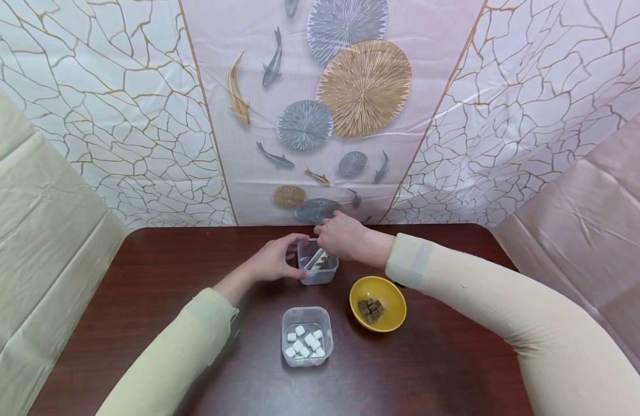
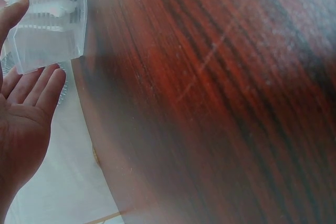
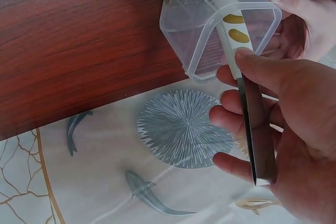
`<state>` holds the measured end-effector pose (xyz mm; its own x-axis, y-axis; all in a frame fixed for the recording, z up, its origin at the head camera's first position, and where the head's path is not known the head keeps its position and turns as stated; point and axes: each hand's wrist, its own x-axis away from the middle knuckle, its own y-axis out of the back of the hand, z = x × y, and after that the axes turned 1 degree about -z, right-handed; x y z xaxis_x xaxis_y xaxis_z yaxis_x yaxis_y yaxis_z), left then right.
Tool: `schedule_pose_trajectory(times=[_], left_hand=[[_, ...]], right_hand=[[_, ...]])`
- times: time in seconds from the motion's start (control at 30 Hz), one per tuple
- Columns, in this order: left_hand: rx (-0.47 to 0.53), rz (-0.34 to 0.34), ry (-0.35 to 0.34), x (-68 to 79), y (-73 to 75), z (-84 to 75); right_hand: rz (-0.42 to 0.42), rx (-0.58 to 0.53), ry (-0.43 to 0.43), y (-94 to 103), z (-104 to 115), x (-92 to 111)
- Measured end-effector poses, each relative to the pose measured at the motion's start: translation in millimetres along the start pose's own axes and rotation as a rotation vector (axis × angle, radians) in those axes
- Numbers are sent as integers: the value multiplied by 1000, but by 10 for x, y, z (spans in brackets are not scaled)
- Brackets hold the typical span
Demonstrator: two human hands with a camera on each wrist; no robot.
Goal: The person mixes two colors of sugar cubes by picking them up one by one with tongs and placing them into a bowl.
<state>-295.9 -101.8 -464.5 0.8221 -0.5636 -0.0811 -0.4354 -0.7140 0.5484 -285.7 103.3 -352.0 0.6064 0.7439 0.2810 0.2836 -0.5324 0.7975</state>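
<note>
Head view first: out near the far edge of the surface (image 1: 143,318), the left hand (image 1: 273,260) has the far container (image 1: 318,278), thumb on the near side, fingers round towards the back. Over its right rim comes the right hand (image 1: 343,234), and there are the tongs (image 1: 315,258), two pale arms slanting down inside the clear walls; from here you cannot tell how the right fingers grip. Nearer the person sits a second clear tub (image 1: 307,316) with white cubes (image 1: 299,345), and right of it a yellow bowl (image 1: 393,303) holding brown cubes (image 1: 371,310).

Over to the left wrist: the far container sits between thumb and fingers, those fingers fairly straight and close together, touching its side.

Now the right wrist, and it's a clear look! Thumb and fingers pinch the tongs midway, the metal end back against the palm, the white, gold-spotted part reaching into the far container. Yellow bowl just beside, top left.
</note>
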Motion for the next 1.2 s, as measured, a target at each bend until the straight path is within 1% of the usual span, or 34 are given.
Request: schedule_pose_trajectory(times=[0.2,0.4,0.57,0.67,0.77,0.97,1.2], left_hand=[[-29,3,12,-10,-10,8],[-30,6,19,-13,-24,16],[-18,9,18,-14,-33,6],[-14,2,8,-11,-35,0],[-7,-5,-2,-4,-32,-9],[9,-5,1,7,-17,-26],[5,-12,9,15,-7,-12]], right_hand=[[0,-25,3,-12,20,-18],[4,-23,-20,-16,20,-21],[13,-33,-46,-16,-27,15],[-3,-36,-54,4,-75,68],[-42,-36,-56,33,-127,140],[-172,-2,-44,90,-231,316],[-249,14,-53,170,-342,566]])
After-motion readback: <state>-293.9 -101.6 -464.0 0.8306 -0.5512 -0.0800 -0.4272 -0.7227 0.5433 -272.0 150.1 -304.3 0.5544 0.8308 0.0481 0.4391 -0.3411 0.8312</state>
